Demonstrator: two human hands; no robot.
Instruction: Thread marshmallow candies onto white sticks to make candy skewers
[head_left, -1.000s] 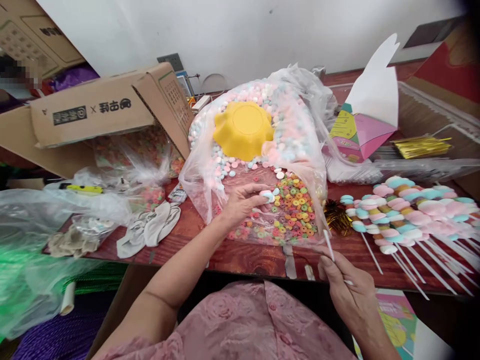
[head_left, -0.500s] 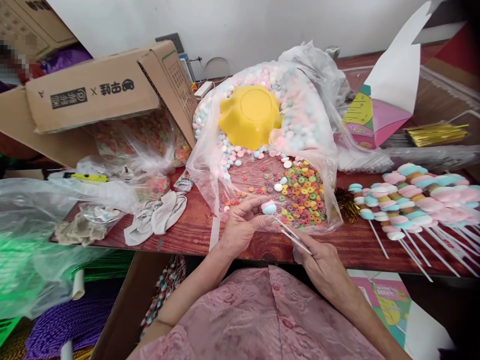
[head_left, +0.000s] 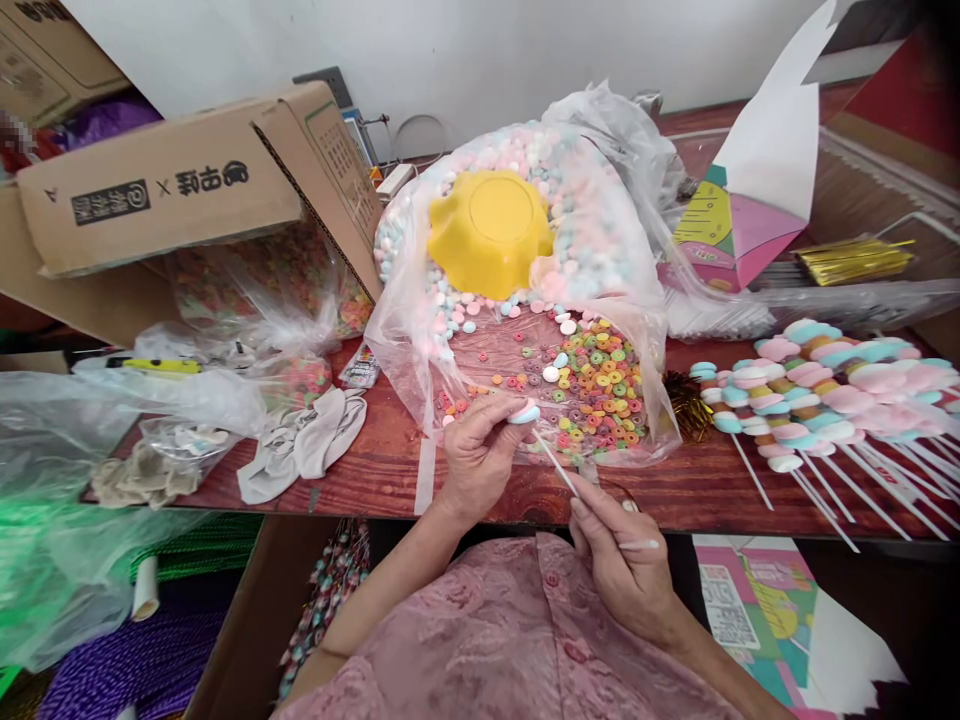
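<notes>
Between the thumb and fingers of my left hand [head_left: 480, 450] is a small pink, white and blue marshmallow [head_left: 527, 412]. My right hand [head_left: 626, 550] pinches a thin white stick [head_left: 556, 464] whose tip is at the underside of the marshmallow; whether it has gone in, I cannot tell. Another white piece, perhaps a second stick, pokes out between the right fingers. Just beyond my hands, a clear plastic bag [head_left: 397, 330] holds many-coloured ring candies [head_left: 604, 375] and loose pastel marshmallows [head_left: 607, 245]. A yellow wavy-edged bowl [head_left: 491, 230] lies upside down on them.
Marshmallow skewers [head_left: 810, 390] lie piled at the right, sticks over the table edge. Gold twist ties [head_left: 855, 262] rest behind them. At the left are a cardboard box [head_left: 172, 190], grey gloves [head_left: 304, 445] and a yellow cutter [head_left: 161, 365]. Purple cords [head_left: 142, 650] lie below.
My right hand has turned and drawn slightly lower, and one stick now points at the marshmallow instead of two side by side. My left hand keeps the marshmallow, tilted a little. The view has shifted slightly.
</notes>
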